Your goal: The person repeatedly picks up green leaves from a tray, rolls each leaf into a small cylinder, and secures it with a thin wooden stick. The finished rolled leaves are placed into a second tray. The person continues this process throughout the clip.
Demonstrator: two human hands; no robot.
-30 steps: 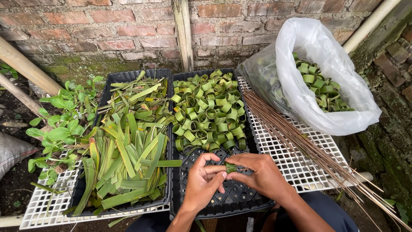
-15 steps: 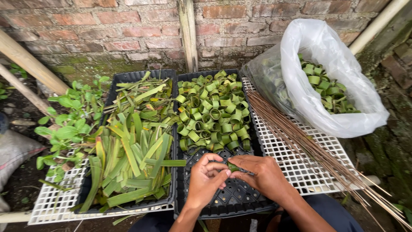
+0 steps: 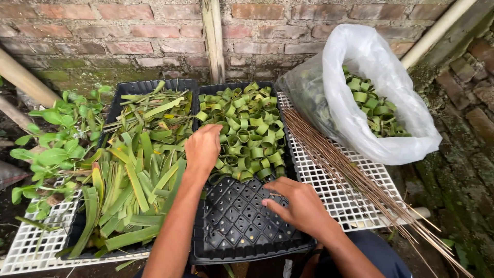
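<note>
Left hand (image 3: 203,146) reaches forward, fingers curled down onto the near edge of the rings (image 3: 247,131); whether it has pinched one cannot be told. Right hand (image 3: 298,203) rests loosely open, empty, on the bare floor of the black tray (image 3: 242,231), nearer the body than the left.

Risk: a ring gripped too loosely could spring open, since each is only a coiled leaf strip. A sweep of the left wrist could drag the leaves (image 3: 134,175) lying just to its left.

Rings: short green coils, packed upright, filling the far half of the tray.
</note>
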